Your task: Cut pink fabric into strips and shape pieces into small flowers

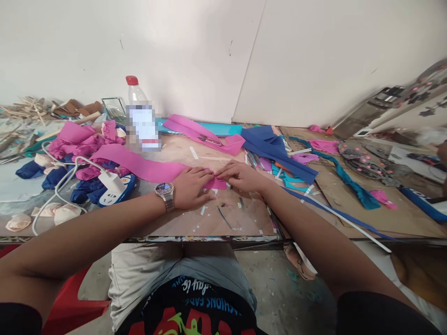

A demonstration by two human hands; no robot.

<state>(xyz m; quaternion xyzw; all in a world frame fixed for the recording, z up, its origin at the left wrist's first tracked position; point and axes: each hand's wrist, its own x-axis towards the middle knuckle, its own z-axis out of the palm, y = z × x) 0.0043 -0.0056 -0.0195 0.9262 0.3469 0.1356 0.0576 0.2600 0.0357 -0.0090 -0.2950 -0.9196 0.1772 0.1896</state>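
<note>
You sit at a cluttered table (223, 218) pushed against a plain white wall (195, 51), with paper scraps scattered over the tabletop. Your left hand (191, 187) and right hand (240, 177) meet at the middle of it, fingertips pressed down on the near end of a long pink strip (139, 165) — both pinch and flatten that end against the surface, fingers curled over it rather than spread. The strip lies flat and runs from your hands away to the left, toward a heap of crumpled pink paper (82, 139). A wristwatch (165, 191) sits on your left wrist.

Just left of the strip, a white power strip (113, 186) with a plugged-in charger rests among dark blue rolled pieces (56, 177), its white cable looping toward the table edge. Behind it stands a clear bottle (139, 116) with a red cap, its label blurred. Beyond your hands lies another folded pink sheet (206, 132), and to its right a dark blue sheet (275, 149) — both flat on the table. Farther right, a twisted teal strip (345, 179) crosses a piece of brown cardboard (384, 209).
</note>
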